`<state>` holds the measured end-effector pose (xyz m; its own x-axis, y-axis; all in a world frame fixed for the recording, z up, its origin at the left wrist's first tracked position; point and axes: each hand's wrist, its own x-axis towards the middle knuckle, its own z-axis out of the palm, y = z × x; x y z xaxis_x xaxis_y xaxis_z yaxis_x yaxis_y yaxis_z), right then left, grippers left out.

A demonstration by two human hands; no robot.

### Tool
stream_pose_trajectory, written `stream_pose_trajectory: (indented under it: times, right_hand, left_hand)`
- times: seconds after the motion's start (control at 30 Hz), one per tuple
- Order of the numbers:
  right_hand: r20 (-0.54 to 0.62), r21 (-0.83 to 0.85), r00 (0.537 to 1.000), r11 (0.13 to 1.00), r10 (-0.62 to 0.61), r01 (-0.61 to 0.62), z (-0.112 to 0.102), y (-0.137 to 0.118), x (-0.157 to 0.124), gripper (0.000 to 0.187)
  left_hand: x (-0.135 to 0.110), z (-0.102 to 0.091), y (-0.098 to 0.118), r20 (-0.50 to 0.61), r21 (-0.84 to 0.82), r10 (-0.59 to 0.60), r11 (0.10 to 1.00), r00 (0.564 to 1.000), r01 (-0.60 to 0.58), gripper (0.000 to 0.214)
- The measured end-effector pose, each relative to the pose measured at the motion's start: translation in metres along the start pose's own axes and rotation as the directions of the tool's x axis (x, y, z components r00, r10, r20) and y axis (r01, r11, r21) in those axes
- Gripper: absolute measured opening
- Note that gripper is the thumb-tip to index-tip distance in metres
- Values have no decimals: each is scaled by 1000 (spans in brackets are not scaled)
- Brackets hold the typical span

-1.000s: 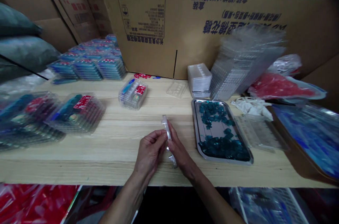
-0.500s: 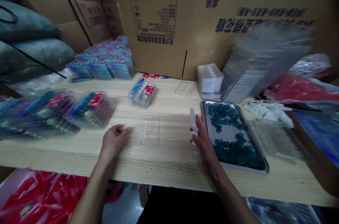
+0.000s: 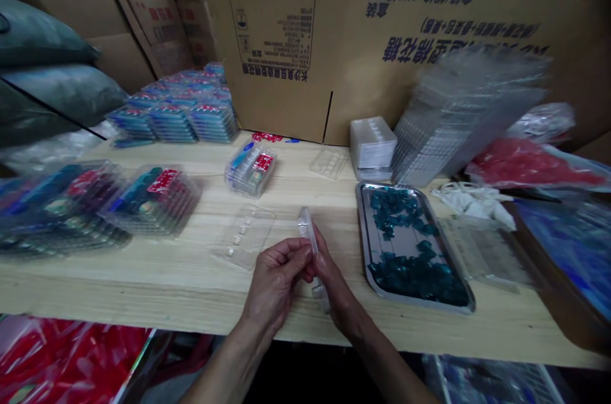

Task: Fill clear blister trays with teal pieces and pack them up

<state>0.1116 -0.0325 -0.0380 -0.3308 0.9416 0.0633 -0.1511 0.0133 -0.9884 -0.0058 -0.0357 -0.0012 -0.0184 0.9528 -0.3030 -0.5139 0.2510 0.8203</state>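
Observation:
Both my hands meet at the front middle of the wooden table [image 3: 143, 277]. My left hand [image 3: 275, 283] and my right hand [image 3: 334, 283] pinch a stack of clear plastic blister trays [image 3: 309, 235] held on edge between them. One single clear tray [image 3: 243, 237] lies flat on the table just left of my hands. A metal tray [image 3: 365, 245] with several teal pieces [image 3: 415, 264] sits right of my right hand.
Stacks of packed blister packs [image 3: 147, 200] lie at the left, more [image 3: 191, 114] at the back. One packed pile [image 3: 251, 168] and an empty tray [image 3: 328, 162] sit mid-table. Clear tray stacks [image 3: 458, 118] lean against cardboard boxes [image 3: 296, 41]. Red bags [image 3: 525, 165] lie right.
My left hand let go of a single clear tray, now lying flat on the table, and came back to the stack. My right hand brought the stack back to the middle.

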Motion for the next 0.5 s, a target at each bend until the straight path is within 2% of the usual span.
stream_pose_trajectory:
  times: [0.1, 0.27, 0.5]
  right_hand:
    - [25, -12, 998, 999, -51, 52, -1, 4, 1, 73]
    - [39, -6, 998, 999, -41, 42, -3, 9, 1, 68]
    - [14, 30, 999, 998, -48, 48, -3, 15, -1, 71]
  left_hand:
    - [-2, -1, 1, 1, -15, -10, 1000, 1000, 10, 36]
    - [-4, 1, 2, 14, -11, -8, 1000, 1000, 8, 35]
    - [-4, 1, -1, 64, 51, 33, 998, 997, -36, 32]
